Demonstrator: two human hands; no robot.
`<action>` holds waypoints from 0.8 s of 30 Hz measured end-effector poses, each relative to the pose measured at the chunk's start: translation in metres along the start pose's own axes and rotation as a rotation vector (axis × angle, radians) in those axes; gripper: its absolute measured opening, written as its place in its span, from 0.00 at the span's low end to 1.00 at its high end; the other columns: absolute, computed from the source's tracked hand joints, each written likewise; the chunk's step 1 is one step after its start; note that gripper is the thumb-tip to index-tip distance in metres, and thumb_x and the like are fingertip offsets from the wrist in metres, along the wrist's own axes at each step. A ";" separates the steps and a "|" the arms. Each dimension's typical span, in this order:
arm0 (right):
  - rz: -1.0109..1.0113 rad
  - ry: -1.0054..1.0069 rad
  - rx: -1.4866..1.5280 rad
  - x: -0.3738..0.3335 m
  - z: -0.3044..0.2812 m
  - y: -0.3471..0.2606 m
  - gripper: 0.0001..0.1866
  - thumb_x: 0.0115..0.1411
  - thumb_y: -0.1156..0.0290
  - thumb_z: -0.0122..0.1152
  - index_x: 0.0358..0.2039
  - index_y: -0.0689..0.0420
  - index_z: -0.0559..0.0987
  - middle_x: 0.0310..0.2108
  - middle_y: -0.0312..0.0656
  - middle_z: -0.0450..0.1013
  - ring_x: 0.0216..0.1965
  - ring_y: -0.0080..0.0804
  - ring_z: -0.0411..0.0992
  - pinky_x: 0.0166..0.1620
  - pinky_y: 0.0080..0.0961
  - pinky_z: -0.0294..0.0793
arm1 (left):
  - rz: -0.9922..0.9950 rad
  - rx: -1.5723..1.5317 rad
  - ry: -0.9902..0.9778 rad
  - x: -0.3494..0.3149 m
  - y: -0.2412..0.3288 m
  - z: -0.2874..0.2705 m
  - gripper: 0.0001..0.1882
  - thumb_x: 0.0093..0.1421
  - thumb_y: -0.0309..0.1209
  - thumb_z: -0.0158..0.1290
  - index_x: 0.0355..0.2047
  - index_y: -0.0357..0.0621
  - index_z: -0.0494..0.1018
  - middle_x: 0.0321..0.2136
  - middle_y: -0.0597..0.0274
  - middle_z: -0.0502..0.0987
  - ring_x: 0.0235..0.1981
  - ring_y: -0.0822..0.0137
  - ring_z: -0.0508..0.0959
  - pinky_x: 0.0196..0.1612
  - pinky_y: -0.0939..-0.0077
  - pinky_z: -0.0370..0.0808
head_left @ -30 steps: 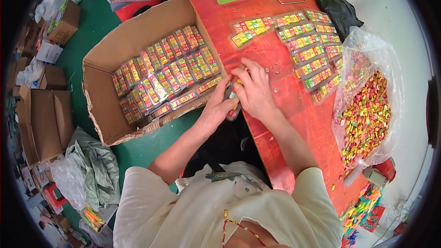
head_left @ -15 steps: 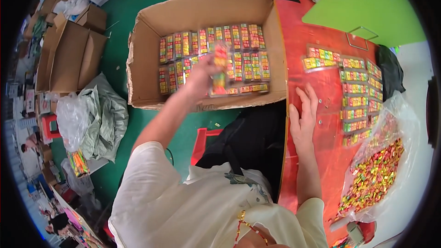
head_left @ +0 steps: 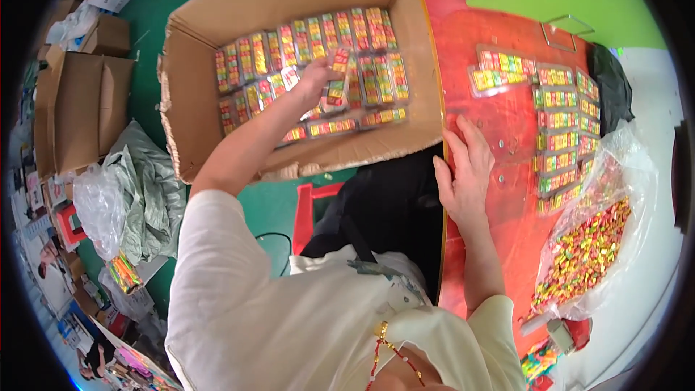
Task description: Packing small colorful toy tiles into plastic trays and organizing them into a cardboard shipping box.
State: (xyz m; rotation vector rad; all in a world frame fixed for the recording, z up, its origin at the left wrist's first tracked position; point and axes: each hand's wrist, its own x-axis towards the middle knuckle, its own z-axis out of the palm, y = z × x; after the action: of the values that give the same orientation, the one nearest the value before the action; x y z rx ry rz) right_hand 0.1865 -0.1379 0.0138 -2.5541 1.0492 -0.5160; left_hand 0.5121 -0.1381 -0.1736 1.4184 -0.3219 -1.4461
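Over the open cardboard box (head_left: 190, 94), my left hand (head_left: 313, 81) grips a clear plastic pack (head_left: 337, 88) filled with small red, yellow and green pieces. The pack is held upright above the rows of like packs (head_left: 311, 40) standing on edge in the box. Several packs (head_left: 333, 127) lie along the box's near side. My right hand (head_left: 469, 177) rests on the red tabletop (head_left: 474, 116) beside the box, fingers stretched and apart, holding nothing. To its right, more filled packs (head_left: 556, 120) are laid out in columns, with two overlapping (head_left: 499, 76) at the far end.
A clear bag of loose coloured pieces (head_left: 583, 250) lies at the table's right side. Beyond the packs are a green board (head_left: 572, 0) and a black bag (head_left: 609, 90). At left stand empty cartons (head_left: 87, 108) and grey sacking (head_left: 148, 188). A red stool (head_left: 308, 210) is below.
The view has shifted, so the box appears farther left and tilted. My left hand still holds the pack, now over the middle of the rows. The right hand stays on the table.
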 end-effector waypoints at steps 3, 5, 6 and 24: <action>-0.003 -0.009 -0.022 -0.001 0.002 0.002 0.24 0.55 0.73 0.62 0.54 0.58 0.74 0.63 0.47 0.63 0.65 0.47 0.59 0.63 0.44 0.55 | -0.051 0.045 -0.094 0.009 -0.027 0.032 0.22 0.52 0.18 0.58 0.48 0.36 0.69 0.34 0.58 0.77 0.37 0.58 0.79 0.37 0.58 0.78; -0.006 -0.001 -0.014 0.001 0.002 0.002 0.24 0.55 0.73 0.63 0.54 0.58 0.75 0.62 0.47 0.63 0.64 0.47 0.60 0.63 0.44 0.55 | -0.182 0.095 -0.008 0.013 -0.038 0.054 0.24 0.50 0.17 0.59 0.48 0.41 0.69 0.36 0.57 0.77 0.37 0.58 0.80 0.37 0.57 0.78; 0.000 -0.006 -0.016 0.001 0.002 0.002 0.24 0.55 0.73 0.63 0.54 0.58 0.75 0.62 0.47 0.63 0.64 0.47 0.60 0.63 0.44 0.55 | -0.206 0.068 -0.025 0.022 -0.053 0.057 0.24 0.50 0.17 0.60 0.48 0.43 0.69 0.37 0.57 0.77 0.38 0.58 0.80 0.37 0.57 0.78; -0.009 -0.023 0.039 -0.002 0.000 0.006 0.23 0.55 0.72 0.64 0.53 0.58 0.76 0.63 0.46 0.63 0.65 0.46 0.58 0.63 0.43 0.55 | 0.391 1.199 -0.410 0.036 -0.111 0.097 0.23 0.54 0.25 0.48 0.52 0.41 0.73 0.42 0.42 0.80 0.45 0.43 0.79 0.49 0.57 0.75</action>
State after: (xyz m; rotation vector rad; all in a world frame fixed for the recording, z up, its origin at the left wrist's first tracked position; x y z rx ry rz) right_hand 0.1817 -0.1406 0.0110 -2.5263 1.0106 -0.5037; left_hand 0.3863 -0.1632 -0.2544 1.7555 -1.8448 -1.1943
